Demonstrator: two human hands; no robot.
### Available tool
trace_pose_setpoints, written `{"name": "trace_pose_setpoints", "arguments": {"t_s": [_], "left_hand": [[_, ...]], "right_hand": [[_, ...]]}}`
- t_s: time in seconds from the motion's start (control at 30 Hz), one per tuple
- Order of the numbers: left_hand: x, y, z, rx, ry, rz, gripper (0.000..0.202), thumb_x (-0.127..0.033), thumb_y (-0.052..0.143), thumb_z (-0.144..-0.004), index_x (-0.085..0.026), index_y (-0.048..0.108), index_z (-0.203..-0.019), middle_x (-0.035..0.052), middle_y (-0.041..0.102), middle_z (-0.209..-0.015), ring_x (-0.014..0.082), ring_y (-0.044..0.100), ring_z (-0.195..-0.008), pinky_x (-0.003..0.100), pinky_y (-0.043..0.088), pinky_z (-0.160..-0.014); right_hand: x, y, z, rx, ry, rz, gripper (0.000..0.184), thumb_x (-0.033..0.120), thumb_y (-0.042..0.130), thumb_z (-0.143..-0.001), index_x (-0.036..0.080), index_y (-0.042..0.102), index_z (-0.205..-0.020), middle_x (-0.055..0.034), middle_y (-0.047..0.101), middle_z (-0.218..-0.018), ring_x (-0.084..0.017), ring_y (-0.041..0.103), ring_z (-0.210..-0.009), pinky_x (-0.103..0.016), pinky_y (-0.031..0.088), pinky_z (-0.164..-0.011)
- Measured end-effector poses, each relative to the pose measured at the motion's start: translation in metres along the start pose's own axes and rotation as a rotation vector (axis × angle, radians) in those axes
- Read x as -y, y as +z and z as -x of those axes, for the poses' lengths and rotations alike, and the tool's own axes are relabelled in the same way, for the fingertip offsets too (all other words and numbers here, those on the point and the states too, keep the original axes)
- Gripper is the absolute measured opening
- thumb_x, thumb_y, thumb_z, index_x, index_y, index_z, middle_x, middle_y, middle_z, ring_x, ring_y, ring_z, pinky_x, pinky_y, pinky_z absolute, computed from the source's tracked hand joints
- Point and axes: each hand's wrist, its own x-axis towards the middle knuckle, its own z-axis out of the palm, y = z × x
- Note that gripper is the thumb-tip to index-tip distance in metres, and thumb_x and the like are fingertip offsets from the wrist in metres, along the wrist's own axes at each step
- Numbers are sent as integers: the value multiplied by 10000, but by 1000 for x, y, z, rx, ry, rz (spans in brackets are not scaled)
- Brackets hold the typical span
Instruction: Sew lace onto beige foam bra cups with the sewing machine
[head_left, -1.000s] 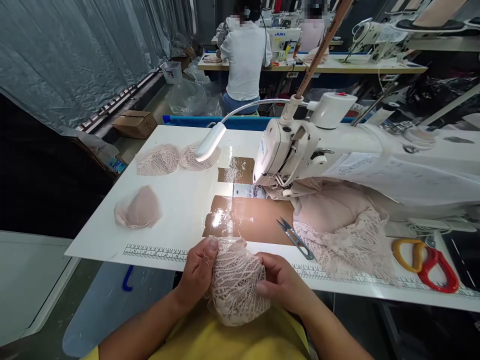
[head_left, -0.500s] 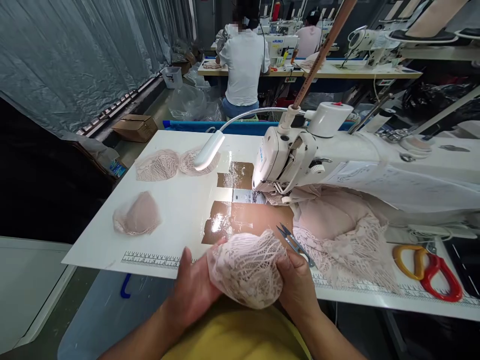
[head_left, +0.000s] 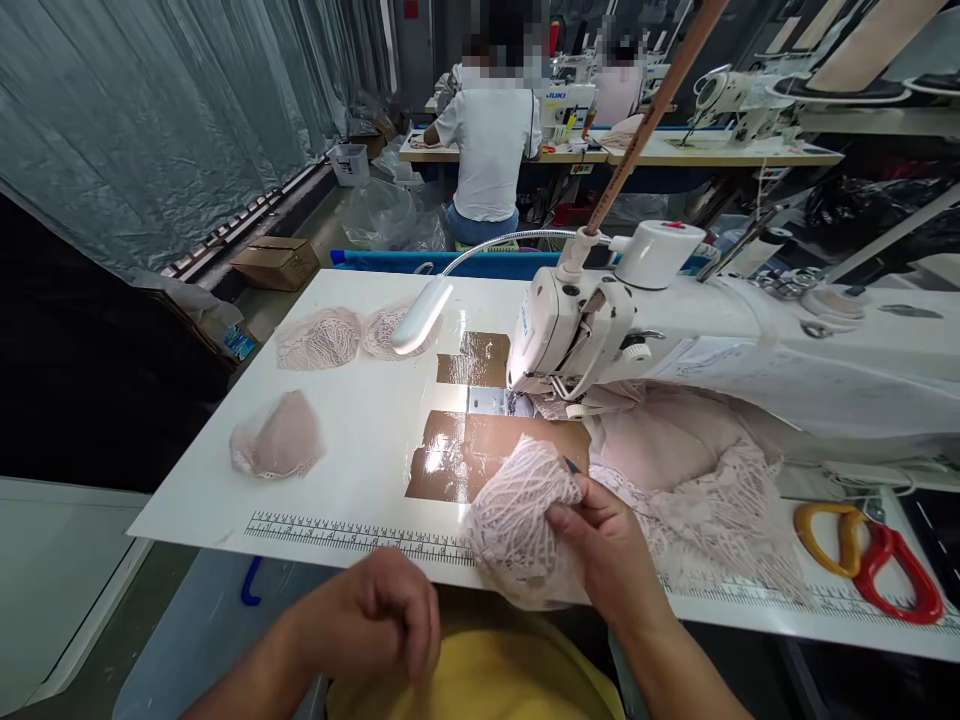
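Note:
My right hand (head_left: 609,548) grips a pale pink lace cup (head_left: 516,520) at the front edge of the white sewing table (head_left: 352,440), over the brown taped patch. My left hand (head_left: 375,620) has come off the cup and hangs below the table edge near my yellow shirt, its fingers curled with nothing visible in them. Thread snips (head_left: 573,466) lie just behind my right hand, mostly hidden. The sewing machine head (head_left: 562,325) stands beyond, with a heap of pink lace fabric (head_left: 690,470) under its arm.
A single pink cup (head_left: 277,440) lies at the table's left, two lace cups (head_left: 337,335) farther back beside the gooseneck lamp (head_left: 420,312). Red and yellow scissors (head_left: 870,545) rest at the right. Other people sit at sewing tables in the background. A cardboard box (head_left: 276,260) is on the floor.
The lace cup moved right and up onto the table edge in my right hand. My left hand let go of it and dropped down toward my lap.

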Motion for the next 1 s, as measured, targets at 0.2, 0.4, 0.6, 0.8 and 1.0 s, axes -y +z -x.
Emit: {"name": "trace_pose_setpoints", "arguments": {"t_s": [0.2,0.4,0.6,0.8,1.0], "left_hand": [[-33,-7,-12,-296,116,-577,756,-293,814,-644,-229,496,-1327,96,537,-1309,285,492,-1185,372,388,-1018],[-20,3,-25,-225,42,-553,264,-343,650,-813,-149,647,-990,47,627,-893,168,548,-779,259,439,-702],[-27,2,-25,-194,60,-628,291,-369,637,-828,-152,638,-1023,45,626,-895,167,537,-778,253,415,-696],[-32,-1,-28,-252,69,-762,270,-343,654,-818,-159,616,-1012,25,594,-857,156,509,-764,250,399,-698],[-30,-1,-37,-212,45,-654,212,-349,579,-867,-142,619,-847,1,532,-734,122,454,-675,227,361,-617]], "right_hand": [[1,16,9,445,64,284,127,297,717,-780,182,666,-793,7,644,-755,-129,560,-674,-232,449,-630],[0,24,7,375,-185,515,190,321,637,-836,180,650,-709,-36,640,-769,-168,572,-708,-273,446,-645],[-3,25,7,264,-224,547,209,294,598,-845,189,582,-665,-42,652,-750,-170,581,-677,-273,447,-611],[-3,29,6,231,-197,593,222,323,588,-837,183,580,-664,-34,640,-706,-164,562,-634,-264,423,-564],[-7,31,5,248,-205,629,215,321,575,-824,179,587,-663,-26,628,-665,-164,561,-619,-266,425,-559]]}}
